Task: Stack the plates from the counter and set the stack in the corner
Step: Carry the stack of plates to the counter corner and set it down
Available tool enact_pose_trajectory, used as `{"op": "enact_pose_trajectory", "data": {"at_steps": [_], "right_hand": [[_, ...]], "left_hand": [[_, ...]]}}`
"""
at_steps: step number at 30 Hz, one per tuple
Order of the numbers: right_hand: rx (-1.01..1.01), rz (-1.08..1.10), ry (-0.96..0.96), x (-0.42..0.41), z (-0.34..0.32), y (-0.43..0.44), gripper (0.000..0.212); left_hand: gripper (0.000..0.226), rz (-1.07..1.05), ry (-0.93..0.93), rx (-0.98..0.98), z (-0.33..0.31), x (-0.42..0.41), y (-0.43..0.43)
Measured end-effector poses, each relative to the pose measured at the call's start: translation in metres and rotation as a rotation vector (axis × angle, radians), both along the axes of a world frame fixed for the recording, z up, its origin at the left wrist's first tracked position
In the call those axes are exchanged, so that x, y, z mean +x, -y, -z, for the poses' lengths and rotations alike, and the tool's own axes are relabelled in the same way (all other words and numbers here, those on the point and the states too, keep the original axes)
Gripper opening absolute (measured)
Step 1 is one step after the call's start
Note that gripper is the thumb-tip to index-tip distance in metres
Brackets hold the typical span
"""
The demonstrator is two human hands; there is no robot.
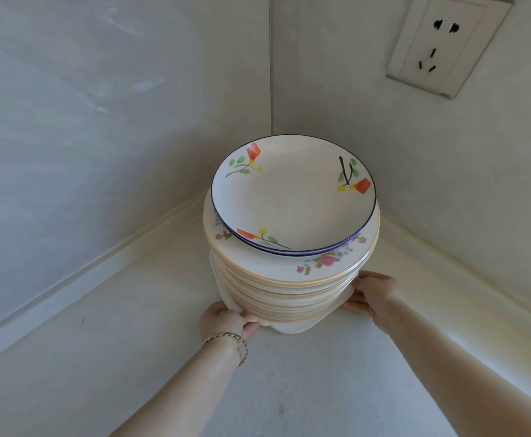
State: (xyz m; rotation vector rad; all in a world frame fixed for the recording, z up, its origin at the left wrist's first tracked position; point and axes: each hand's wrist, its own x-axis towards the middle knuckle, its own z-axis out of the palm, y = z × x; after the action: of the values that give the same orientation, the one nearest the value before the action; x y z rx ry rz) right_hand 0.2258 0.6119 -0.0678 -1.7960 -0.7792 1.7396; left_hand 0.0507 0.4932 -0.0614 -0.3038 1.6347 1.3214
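Near the wall corner (271,127), just in front of it: tall plate stack (289,279) on the countertop (289,389), base apparently down on the surface or barely above; cannot tell which. Looks like the final placing step, judged from position only.

Risks from here:
- Top-heavy pile. Blue-rimmed floral plate (292,197) and its twin underneath smaller than the gold-rimmed plates (289,269) below, sitting loose, offset slightly toward the corner. Sudden shove toward the corner = likely slide off the top.
- Uneven rims lower down the stack, layers not concentric. Jerky release could shift the middle layers and lean the whole pile.
- Fingers possibly tucked under the bottom plate. Pulling out one side first would tip the stack toward the other side.
- Walls close behind the stack on both sides. Pushing too far = rim knock against tile, chipping risk.
- Wall socket (447,48) high and right of the corner, well clear of the stack; no concern.

Hand pose:
- Left hand (226,320): low at the stack's near-left base, fingers curled onto the bottom rim, gripping the stack. Chain bracelet (231,337) on the wrist.
- Right hand (373,294): near-right base, slightly higher, fingers wrapped against the lower plates, thumb on top edge, also gripping the stack.
- Both forearms extended, converging on the stack from the near side.

Suggested: lower fully, slide both sets of fingers out together, slow.
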Motion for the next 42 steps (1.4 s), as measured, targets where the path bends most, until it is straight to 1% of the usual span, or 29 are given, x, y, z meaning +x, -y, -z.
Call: {"op": "enact_pose_trajectory", "data": {"at_steps": [3, 6, 8, 12, 16, 21, 24, 26, 27, 30, 31, 33, 36, 42], "right_hand": [[0.006, -0.033, -0.002, -0.006, 0.002, -0.015, 0.026], [0.022, -0.028, -0.003, -0.015, 0.005, -0.029, 0.025], [0.036, -0.024, -0.008, -0.021, 0.007, -0.037, 0.026], [0.055, -0.032, -0.008, -0.032, 0.006, -0.054, 0.028], [0.048, -0.024, -0.007, -0.043, 0.007, -0.072, 0.03], [0.048, -0.03, -0.027, -0.045, 0.005, -0.077, 0.028], [0.085, 0.045, -0.052, -0.046, 0.004, -0.072, 0.03], [0.116, 0.119, -0.069, -0.049, 0.007, -0.063, 0.03], [0.12, 0.136, -0.061, -0.052, 0.01, -0.054, 0.029], [0.097, 0.13, -0.071, -0.062, 0.017, -0.028, 0.026], [0.096, 0.123, -0.081, -0.065, 0.018, -0.022, 0.023], [0.1, 0.135, -0.086, -0.068, 0.017, -0.018, 0.019], [0.098, 0.166, -0.08, -0.068, 0.018, -0.022, 0.027], [0.085, 0.113, -0.017, -0.061, 0.017, -0.041, 0.031]], "left_hand": [[0.033, -0.023, -0.018, 0.045, 0.005, -0.006, -0.009], [0.045, -0.051, -0.021, 0.087, 0.005, -0.011, -0.018], [0.047, -0.06, -0.01, 0.099, 0.005, -0.016, -0.025], [0.044, -0.091, 0.01, 0.096, 0.01, -0.026, -0.044], [0.035, -0.096, 0.016, 0.103, 0.014, -0.032, -0.056], [0.04, -0.108, 0.002, 0.122, 0.02, -0.033, -0.06], [0.036, -0.096, 0.005, 0.137, 0.014, -0.031, -0.058], [0.035, -0.028, 0.026, 0.104, 0.012, -0.037, -0.059], [0.037, 0.012, 0.031, 0.083, 0.009, -0.041, -0.061], [0.056, 0.043, 0.005, 0.012, 0.01, -0.057, -0.068], [0.057, 0.058, -0.013, 0.009, 0.011, -0.059, -0.069], [0.053, 0.079, -0.045, 0.037, 0.012, -0.058, -0.067], [0.04, 0.093, -0.072, 0.104, 0.007, -0.052, -0.056], [0.044, 0.046, -0.048, 0.099, 0.006, -0.036, -0.059]]}}
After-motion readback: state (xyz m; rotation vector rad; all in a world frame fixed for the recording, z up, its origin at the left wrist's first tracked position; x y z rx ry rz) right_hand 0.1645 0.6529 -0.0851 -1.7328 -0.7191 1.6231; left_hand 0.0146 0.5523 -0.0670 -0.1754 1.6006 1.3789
